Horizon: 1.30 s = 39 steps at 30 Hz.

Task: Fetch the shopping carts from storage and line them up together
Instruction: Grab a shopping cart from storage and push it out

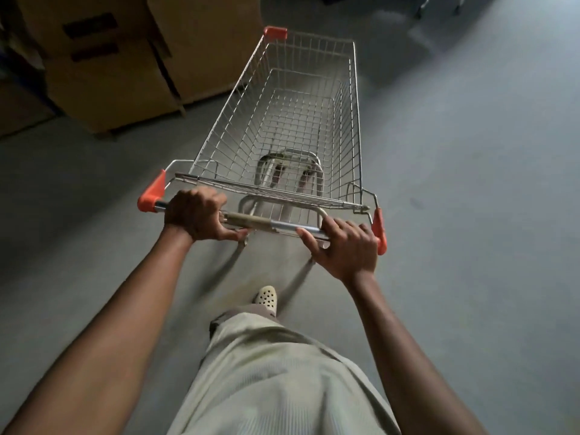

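- Gripping the shopping cart (348,136) by its handle (270,223), the left hand (196,216) wraps its fingers round the bar.
- Curled over the same handle, the right hand (343,248) fingers hold it too.

A silver wire shopping cart (282,120), its basket a grid of small rectangles, seen against a dull, unpatterned grey floor (470,183). A bright orange corner cap (275,32) marks the far rim, and matching orange end pieces (152,193) close the handle bar (295,228), which is bare chrome apart from a worn tan band (248,219) along its middle. At left, plain brown cardboard boxes (110,89) carry dark, near-black label patches (91,26). Below, a cream shoe (266,296) dotted with round holes, and a pale beige garment (266,372) with a fine ribbed stripe.
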Tool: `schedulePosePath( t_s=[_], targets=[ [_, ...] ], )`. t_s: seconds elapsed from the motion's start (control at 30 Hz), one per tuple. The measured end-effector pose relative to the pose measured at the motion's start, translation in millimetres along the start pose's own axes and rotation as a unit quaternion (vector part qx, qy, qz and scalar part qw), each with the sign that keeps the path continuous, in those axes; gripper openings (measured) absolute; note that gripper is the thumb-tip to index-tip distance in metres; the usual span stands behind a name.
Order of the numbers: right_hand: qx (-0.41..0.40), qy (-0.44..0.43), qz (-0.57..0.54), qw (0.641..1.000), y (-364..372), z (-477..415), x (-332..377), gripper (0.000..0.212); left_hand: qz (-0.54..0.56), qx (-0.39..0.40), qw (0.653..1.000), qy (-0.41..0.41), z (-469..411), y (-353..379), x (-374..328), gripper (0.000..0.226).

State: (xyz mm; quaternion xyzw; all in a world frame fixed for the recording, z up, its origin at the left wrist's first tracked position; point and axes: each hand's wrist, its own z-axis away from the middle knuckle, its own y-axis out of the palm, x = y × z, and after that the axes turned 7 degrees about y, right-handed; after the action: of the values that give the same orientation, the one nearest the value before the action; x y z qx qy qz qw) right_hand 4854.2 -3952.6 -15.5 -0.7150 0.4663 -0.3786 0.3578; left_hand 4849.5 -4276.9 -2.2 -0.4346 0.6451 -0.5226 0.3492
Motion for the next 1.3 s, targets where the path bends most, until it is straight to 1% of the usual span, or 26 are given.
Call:
schedulePosePath(
  t_s=[0.07,0.13,0.23,0.43,0.6,0.77,0.93,1.0,1.1,1.17,1.2,1.3],
  targets=[
    [0.005,0.026,0.007,1.0,13,-36,-9,0.058,-0.005,-0.001,0.999,0.038,-49,9,20,0.093],
    [0.009,0.056,0.014,0.998,23,-69,-20,0.058,0.008,0.019,0.998,0.056,-97,16,35,0.09],
    [-0.012,0.078,0.032,0.996,37,-109,-39,0.054,0.004,0.047,0.995,0.086,-164,31,51,0.088],
    [-0.045,0.118,0.074,0.989,72,-183,-93,0.054,-0.009,0.031,0.989,0.143,-297,64,67,0.086],
    [-0.019,0.148,0.079,0.986,87,-245,-160,0.055,0.002,0.049,0.986,0.162,-409,84,53,0.078],
    [-0.024,0.168,0.094,0.981,97,-314,-244,0.052,0.009,0.031,0.982,0.187,-528,108,26,0.079],
    [-0.006,0.208,0.105,0.972,108,-379,-334,0.053,0.016,0.022,0.976,0.216,-641,133,-12,0.079],
    [0.022,0.248,0.111,0.962,111,-409,-366,0.056,0.022,0.019,0.973,0.228,-690,144,-25,0.077],
    [0.089,0.338,0.147,0.925,117,-462,-416,0.06,0.026,0.01,0.967,0.251,-770,161,-44,0.077],
    [0.126,0.394,0.104,0.904,122,-497,-454,0.061,0.037,0.013,0.963,0.266,-823,172,-56,0.077],
    [0.132,0.412,0.089,0.897,125,-513,-472,0.06,0.042,0.016,0.961,0.271,-850,178,-62,0.078],
    [0.128,0.441,0.102,0.882,137,-557,-527,0.062,0.052,0.01,0.949,0.309,-928,197,-81,0.076]
  ],
)
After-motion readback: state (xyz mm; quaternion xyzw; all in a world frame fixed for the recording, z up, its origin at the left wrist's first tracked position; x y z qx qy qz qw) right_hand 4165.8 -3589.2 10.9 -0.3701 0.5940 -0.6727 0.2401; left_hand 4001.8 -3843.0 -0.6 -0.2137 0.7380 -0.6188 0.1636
